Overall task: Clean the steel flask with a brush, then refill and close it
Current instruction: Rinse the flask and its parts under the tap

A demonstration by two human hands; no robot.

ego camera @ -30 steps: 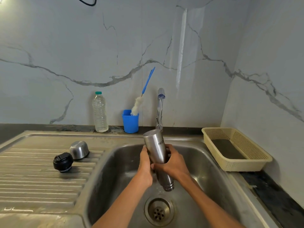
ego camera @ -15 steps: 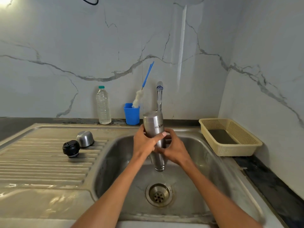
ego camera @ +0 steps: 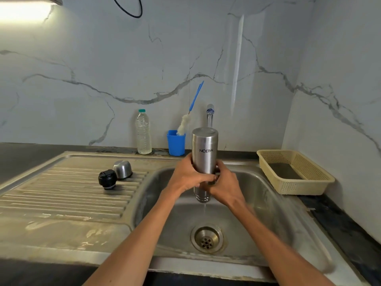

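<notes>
Steel flask [ego camera: 204,155] stands upside down over the sink [ego camera: 257,203], long axis vertical, mouth draining toward the drain [ego camera: 207,239]. Your left hand [ego camera: 188,176] and right hand [ego camera: 224,185] wrap it mid-body, fingers curled; turning it mouth-up probably comes next.

I counted one steel flask [ego camera: 204,149], one brush [ego camera: 188,114], one blue cup [ego camera: 175,145], one plastic bottle [ego camera: 143,133], one black stopper [ego camera: 107,179], one steel cap [ego camera: 122,169], one basket [ego camera: 296,178], one tap [ego camera: 210,114].
</notes>
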